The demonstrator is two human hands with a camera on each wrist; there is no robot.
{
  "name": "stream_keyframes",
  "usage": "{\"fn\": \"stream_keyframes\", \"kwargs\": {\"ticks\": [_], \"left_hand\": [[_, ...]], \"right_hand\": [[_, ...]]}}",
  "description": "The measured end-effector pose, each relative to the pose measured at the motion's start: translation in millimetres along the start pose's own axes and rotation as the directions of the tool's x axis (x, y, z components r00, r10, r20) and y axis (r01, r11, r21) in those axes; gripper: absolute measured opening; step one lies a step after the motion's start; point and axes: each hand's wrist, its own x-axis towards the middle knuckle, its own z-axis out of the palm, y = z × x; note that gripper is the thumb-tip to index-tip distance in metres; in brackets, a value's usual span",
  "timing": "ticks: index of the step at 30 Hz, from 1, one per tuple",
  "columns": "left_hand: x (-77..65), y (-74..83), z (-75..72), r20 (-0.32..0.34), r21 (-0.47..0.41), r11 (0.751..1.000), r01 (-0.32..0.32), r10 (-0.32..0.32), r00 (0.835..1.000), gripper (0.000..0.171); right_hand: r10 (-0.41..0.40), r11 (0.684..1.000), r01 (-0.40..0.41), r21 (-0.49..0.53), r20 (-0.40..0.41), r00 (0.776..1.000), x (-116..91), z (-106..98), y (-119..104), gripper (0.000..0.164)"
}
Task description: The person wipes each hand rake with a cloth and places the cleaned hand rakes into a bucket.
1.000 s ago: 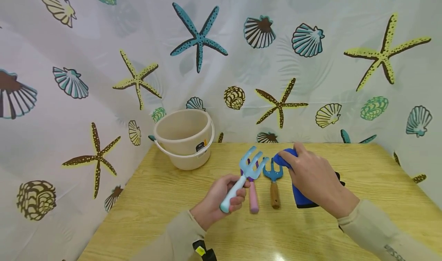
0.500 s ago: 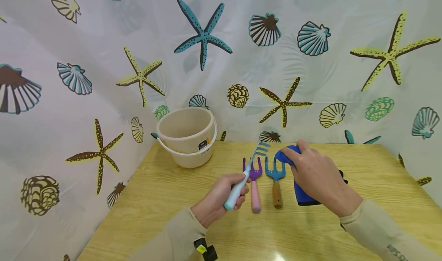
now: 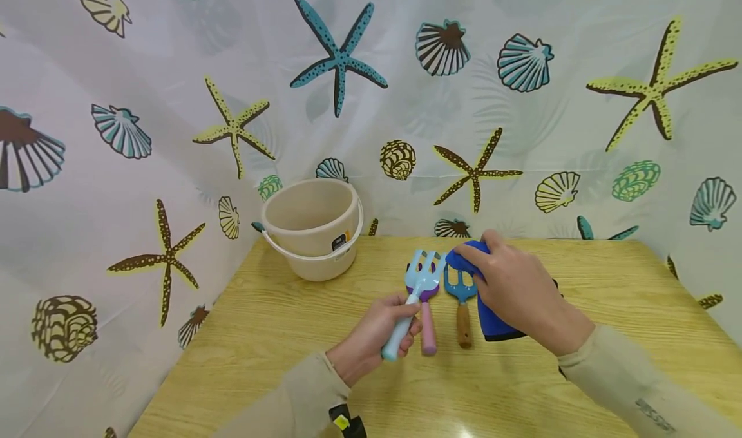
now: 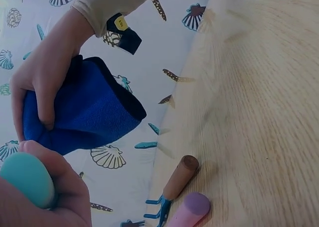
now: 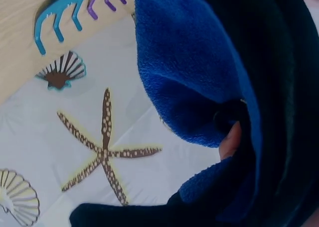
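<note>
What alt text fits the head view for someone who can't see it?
A person's left hand holds a light blue garden fork, and the right hand holds a blue cloth close by. On the wooden table lie a pink-handled fork and a wooden-handled fork; a beige bucket stands farther back.

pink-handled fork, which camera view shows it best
The head view: most of the pink-handled fork shows, though the light blue fork covers part of its purple end. The left wrist view shows only pink handle; the right wrist view, only purple prongs.
</note>
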Motion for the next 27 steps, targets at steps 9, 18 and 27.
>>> {"fn": "stream_keyframes", "kwargs": {"ticks": [9,18,27], "left_hand": [[-3.8,-3.3,-0.6,-0.002,0.022,0.999,0.034,-0.034,0.999,0.025],[-5.6,-2.5,1.2,0.02,-0.044,0.999,-0.026,0.027,0.999,0.017],[-5.8,-5.3,3.8,0.06,-0.058,0.998,0.005,-0.001,0.998,0.022]], "right_hand": [[-0.173,0.985,0.173,-0.026,0.018,0.985,0,25,-16,0.04],[-0.224,0.974,0.227,-0.021,0.081,0.971,-4,35,-32,0.038],[-0.099,0.994,0.103,-0.046,0.082,0.992,7,44,-13,0.041]]}}
